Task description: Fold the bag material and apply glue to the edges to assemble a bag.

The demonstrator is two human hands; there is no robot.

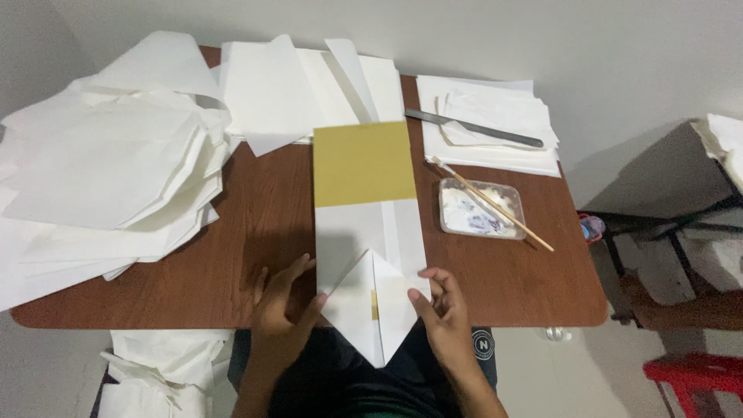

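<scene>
Now the white paper piece [370,263] lies at the middle of the brown table [255,232], its lower end already folded in from both sides into a point that hangs over the near edge at six o'clock. A mustard-yellow card [364,162] sits in or under it at the twelve o'clock end, and a sliver of yellow peeks through the seam near the tip. The left hand [282,313] lies flat with fingers spread, pressing the left flap down; the right hand [445,310] pinches the edge of the right flap between thumb and fingers, closed on the paper. So by my reckoning the side folds and the pointed bottom are formed, while that bottom does not look stuck down yet. At two o'clock a clear tub of white paste [480,207] waits with a thin stick [495,205] across it, and a metal ruler [474,128] rests on a stack of sheets [495,151]. At nine o'clock, a big heap of folded white paper [108,170]; more flat sheets [309,85] lie at twelve.
</scene>
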